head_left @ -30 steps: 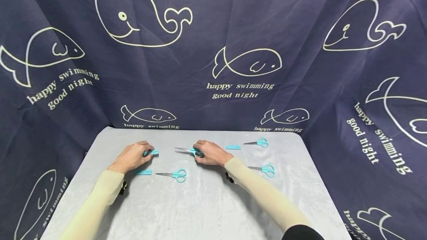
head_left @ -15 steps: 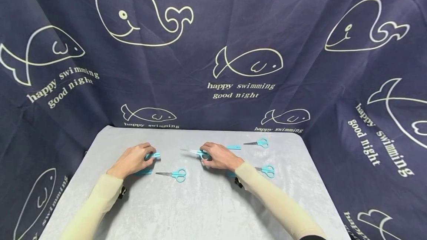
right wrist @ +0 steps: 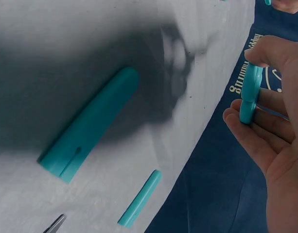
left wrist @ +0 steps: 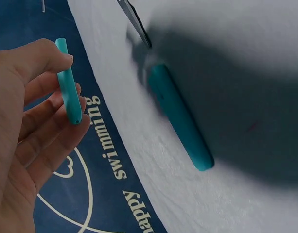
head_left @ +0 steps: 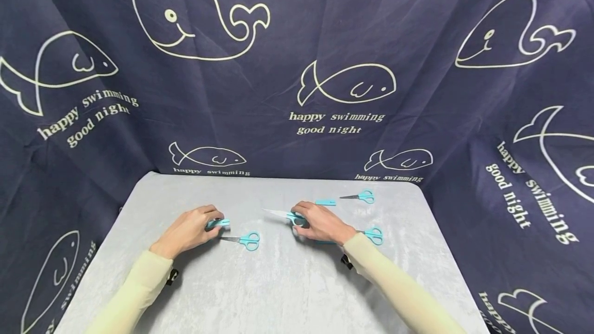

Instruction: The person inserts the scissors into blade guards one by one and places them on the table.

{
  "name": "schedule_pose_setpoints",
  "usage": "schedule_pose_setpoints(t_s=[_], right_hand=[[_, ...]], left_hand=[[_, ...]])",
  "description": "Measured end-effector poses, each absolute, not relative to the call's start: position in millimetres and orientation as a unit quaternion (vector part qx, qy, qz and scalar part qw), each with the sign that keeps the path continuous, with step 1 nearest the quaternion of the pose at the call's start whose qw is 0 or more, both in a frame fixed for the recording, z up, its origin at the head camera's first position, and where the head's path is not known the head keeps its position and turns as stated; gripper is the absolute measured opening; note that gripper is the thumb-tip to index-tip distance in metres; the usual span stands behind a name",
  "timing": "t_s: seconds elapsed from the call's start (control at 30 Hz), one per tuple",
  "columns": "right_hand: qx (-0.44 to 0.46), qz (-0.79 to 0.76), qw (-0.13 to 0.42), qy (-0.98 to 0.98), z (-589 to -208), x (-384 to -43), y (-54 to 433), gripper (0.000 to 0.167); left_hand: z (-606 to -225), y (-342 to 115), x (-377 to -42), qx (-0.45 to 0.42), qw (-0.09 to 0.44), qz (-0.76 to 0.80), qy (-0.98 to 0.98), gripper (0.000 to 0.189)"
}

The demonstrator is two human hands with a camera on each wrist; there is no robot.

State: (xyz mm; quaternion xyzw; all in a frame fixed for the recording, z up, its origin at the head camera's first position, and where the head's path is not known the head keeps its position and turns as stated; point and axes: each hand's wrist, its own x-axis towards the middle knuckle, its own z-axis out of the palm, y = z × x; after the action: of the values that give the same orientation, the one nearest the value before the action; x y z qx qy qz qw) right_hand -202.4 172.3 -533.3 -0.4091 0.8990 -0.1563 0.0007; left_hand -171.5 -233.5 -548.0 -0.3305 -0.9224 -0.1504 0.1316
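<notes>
In the head view, my left hand (head_left: 192,228) pinches a turquoise scissors cover (head_left: 224,222) between thumb and fingers. The left wrist view shows that cover off the table, with the thumb on one side and fingertips on the other. To its right, my right hand (head_left: 325,223) grips a pair of scissors (head_left: 296,218) by the turquoise handles, the blades pointing left towards the cover. A gap separates blades and cover. The right wrist view shows the handles (right wrist: 251,90) pinched between thumb and fingers; the blades are hidden there.
Other scissors (head_left: 249,240) lie beside my left hand, their tip behind it. A second cover (left wrist: 183,121) lies under that hand. On the right are scissors (head_left: 366,197) at the back, scissors (head_left: 373,236) partly behind my sleeve, and covers (right wrist: 90,126) on the white table (head_left: 260,293).
My right hand has moved right and nearer with the scissors. My left hand has shifted slightly right and nearer with its cover, now hiding the cover on the table in the head view.
</notes>
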Motion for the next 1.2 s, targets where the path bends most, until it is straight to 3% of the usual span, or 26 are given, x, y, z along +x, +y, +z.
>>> schedule_pose_setpoints(t_s=[0.43, 1.0, 1.2], right_hand=[[-0.435, -0.16, -0.047, 0.885, -528.6, -178.8, 191.1, 0.044], [-0.442, -0.172, -0.05, 0.879, -516.8, -155.7, 199.2, 0.04], [-0.45, -0.19, -0.025, 0.872, -509.1, -149.1, 197.1, 0.038]], left_hand=[[-550.3, -219.2, -155.4, -0.36, 0.17, -0.172, -0.901, 0.023], [-534.0, -196.2, -141.7, -0.393, 0.19, -0.215, -0.874, 0.025], [-531.0, -188.2, -138.5, -0.402, 0.184, -0.214, -0.871, 0.024]])
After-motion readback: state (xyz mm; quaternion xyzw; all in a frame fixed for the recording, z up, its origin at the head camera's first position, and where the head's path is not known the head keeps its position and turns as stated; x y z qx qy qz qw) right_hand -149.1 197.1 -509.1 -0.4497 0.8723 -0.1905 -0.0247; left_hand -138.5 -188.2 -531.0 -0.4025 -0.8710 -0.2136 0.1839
